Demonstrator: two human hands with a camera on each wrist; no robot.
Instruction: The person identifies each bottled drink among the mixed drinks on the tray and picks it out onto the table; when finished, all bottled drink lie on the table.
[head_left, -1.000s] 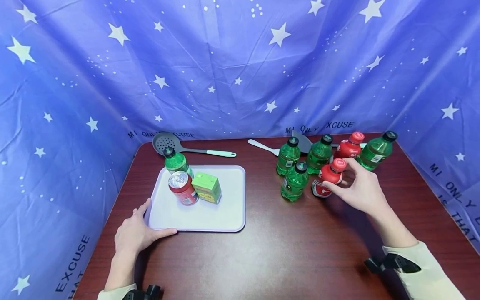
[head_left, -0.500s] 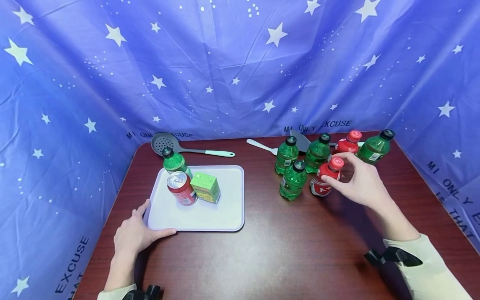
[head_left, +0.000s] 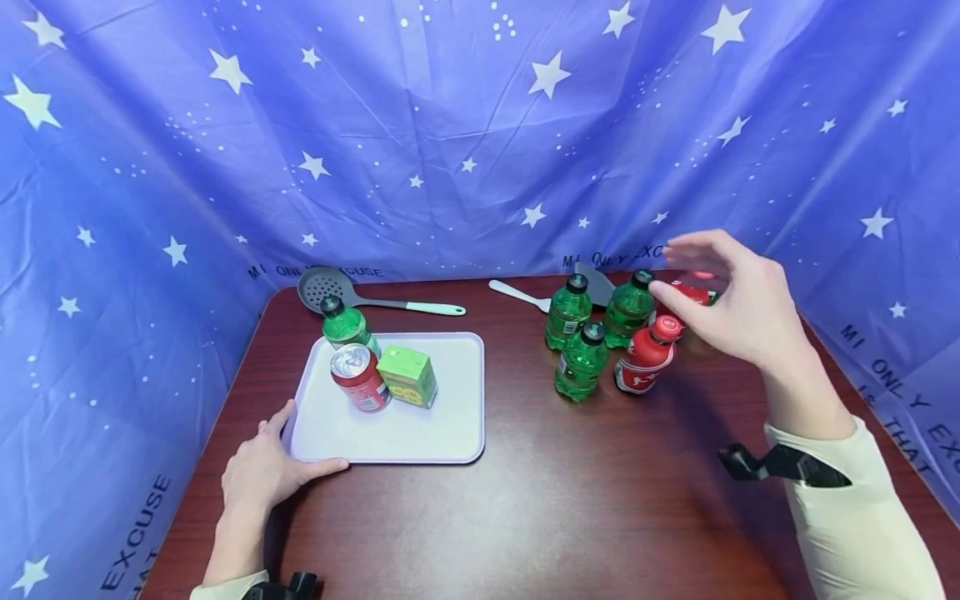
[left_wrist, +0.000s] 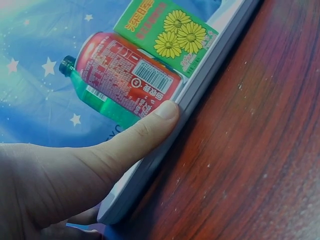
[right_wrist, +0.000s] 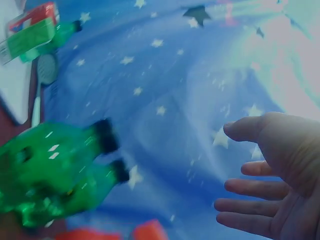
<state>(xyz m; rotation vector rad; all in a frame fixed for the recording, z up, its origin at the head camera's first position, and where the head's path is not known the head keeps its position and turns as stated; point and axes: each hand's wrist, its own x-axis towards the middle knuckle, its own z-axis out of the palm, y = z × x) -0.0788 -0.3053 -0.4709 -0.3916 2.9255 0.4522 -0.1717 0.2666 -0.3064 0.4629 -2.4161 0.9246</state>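
Note:
My right hand [head_left: 750,304] hovers above the right-hand bottles, fingers apart and holding nothing. Just below and left of it stands a red-capped bottle [head_left: 641,362]. Another red bottle [head_left: 692,293] behind is partly covered by the hand. Several green soda bottles [head_left: 581,367] with black caps stand to the left. My left hand [head_left: 258,467] rests at the near left corner of a white tray [head_left: 435,433], its straight thumb along the front rim. On the tray are a red soda can [head_left: 363,387], a green drink carton [left_wrist: 172,37] and a green bottle [head_left: 345,323].
A grey slotted skimmer [head_left: 330,287] lies behind the tray. Behind the green bottles are a white-handled utensil [head_left: 517,292] and a grey spatula [head_left: 596,283]. Blue star-printed cloth [head_left: 420,125] surrounds the dark wooden table [head_left: 480,533] at back and sides.
My right hand has let go of the front red-capped bottle and lifted up and back. It now covers most of the back right green bottle. My left hand stays on the tray.

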